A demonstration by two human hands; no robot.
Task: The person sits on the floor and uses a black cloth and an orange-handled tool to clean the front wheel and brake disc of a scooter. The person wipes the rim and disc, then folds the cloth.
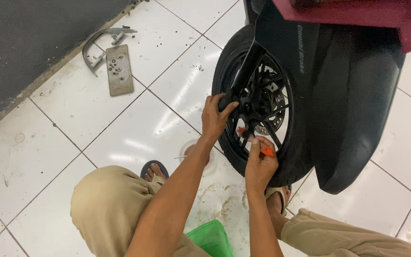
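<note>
My left hand [215, 115] is closed around the lower end of the black fork leg [246, 71], fingers wrapped over it just beside the wheel hub, while my right hand [259, 164] sits below and a little to the right, pinched shut on a small orange tool [267, 151] whose tip points up toward the spokes. From there I take the scene by size. The floor [120, 128] is white tile with dark grout lines, stained and wet-looking near my knees. The scooter's black body panel [353, 104] fills the upper right, with a dark red panel [372, 14] above it. The front wheel [243, 157] stands upright on the tile, black tyre and black spokes, a brake disc [269, 128] showing through them behind my hands. My legs, in tan trousers [105, 209], bend in from the bottom edge, with a sandalled foot [154, 170] just left of the wheel and the other near the tyre's base. A green container [211, 239] lies between my knees. Well apart, near the dark wall at upper left, a grey plate [119, 70] carries a few small fasteners, and a curved grey bracket [102, 44] lies touching its top corner. A small clear dish [191, 151] sits on the tile under my left forearm, partly hidden.
</note>
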